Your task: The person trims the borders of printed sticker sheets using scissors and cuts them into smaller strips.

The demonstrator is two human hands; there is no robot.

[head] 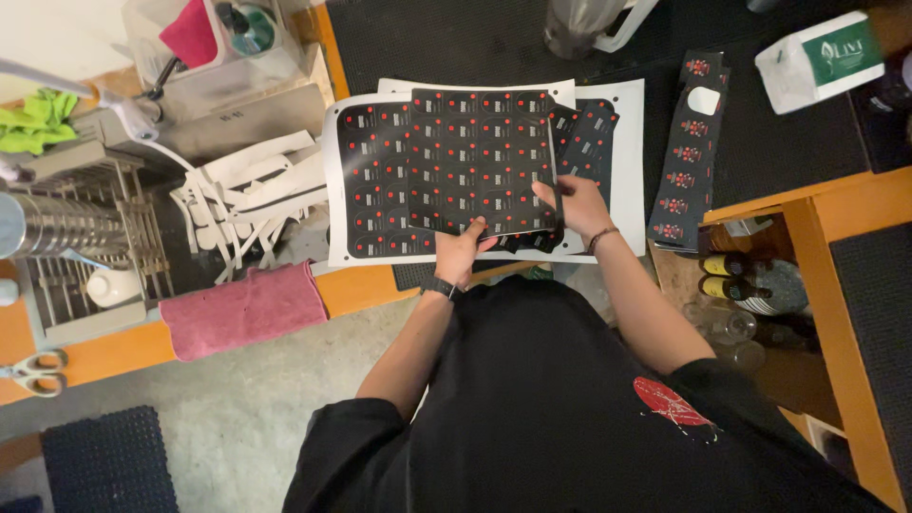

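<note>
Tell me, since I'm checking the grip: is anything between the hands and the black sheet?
Nothing visible. The left hand pinches the black sheet at its bottom edge and the right hand holds its lower right corner, both touching it directly.

Pink towel (245, 309): draped over the counter (95, 353) edge. Scissors (33, 370): on the counter, well left of the towel. Wire dish rack (81, 252): above and left of the towel. White paper strips (249, 195): heaped just above the towel. Green cloth (36, 122): far upper left of the towel. White box (822, 59): far upper right. Bottles (727, 275): on a shelf, well right of the towel.
</note>
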